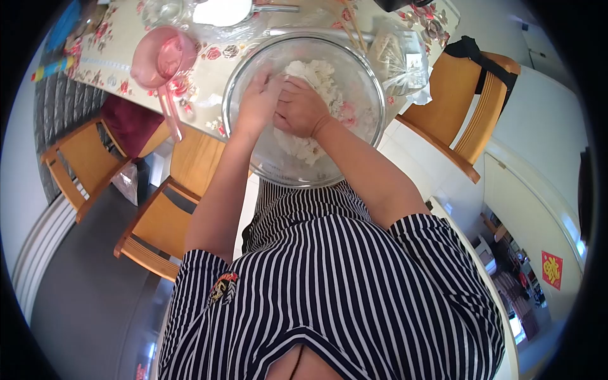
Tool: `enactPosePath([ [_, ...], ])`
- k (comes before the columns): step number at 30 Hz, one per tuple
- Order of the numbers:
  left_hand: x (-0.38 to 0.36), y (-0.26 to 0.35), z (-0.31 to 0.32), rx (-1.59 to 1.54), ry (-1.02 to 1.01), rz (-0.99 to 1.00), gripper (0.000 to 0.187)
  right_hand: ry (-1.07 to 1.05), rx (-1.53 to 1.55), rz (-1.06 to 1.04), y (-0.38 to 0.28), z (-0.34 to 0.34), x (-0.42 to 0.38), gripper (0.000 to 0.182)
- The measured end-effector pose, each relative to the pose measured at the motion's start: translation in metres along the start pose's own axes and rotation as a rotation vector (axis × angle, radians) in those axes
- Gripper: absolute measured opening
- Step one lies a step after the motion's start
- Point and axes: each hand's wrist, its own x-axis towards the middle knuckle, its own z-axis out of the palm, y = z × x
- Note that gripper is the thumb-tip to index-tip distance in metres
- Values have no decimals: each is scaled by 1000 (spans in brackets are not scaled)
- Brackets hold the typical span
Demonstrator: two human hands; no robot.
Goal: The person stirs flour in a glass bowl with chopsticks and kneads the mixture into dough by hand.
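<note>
A large clear glass bowl stands at the table's near edge, holding crumbly white dough in loose lumps. Inside it, my left hand and my right hand are pressed against each other. My right hand's fingers are curled and closed on some of the dough, with white bits showing just beyond them. The left fingers are closed and slightly blurred against the right hand; what lies under them is hidden.
A pink translucent ladle-like cup lies left of the bowl on the flowered tablecloth. Beyond are a white item with a handle and chopsticks. Plastic bags lie to the right. Wooden chairs flank the table.
</note>
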Motion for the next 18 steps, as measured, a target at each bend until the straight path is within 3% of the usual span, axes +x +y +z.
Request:
enactPosePath([
  [2,24,0,11,381,-172,160,51,51,6,3,4,3,3,27],
  [6,40,21,25,632,-205,207,54,129,-61,-11,7,3,11,23],
  [8,57,21,29,1011,-430,317,48,147,-37,-23,10,10,7,22],
  [11,49,30,41,960,-302,280,48,120,59,17,7,2,4,21],
  [13,46,42,43,1028,-342,250,48,72,148,81,-3,-10,-3,21],
  [15,45,41,41,1089,-386,217,49,120,508,346,-7,-40,-22,23],
  [16,47,34,35,985,-390,209,48,259,385,354,-3,-45,-30,19],
  [17,49,26,31,883,-394,200,47,262,380,349,1,-51,-39,19],
  [18,37,31,30,886,-388,211,47,416,403,494,2,-62,-41,22],
])
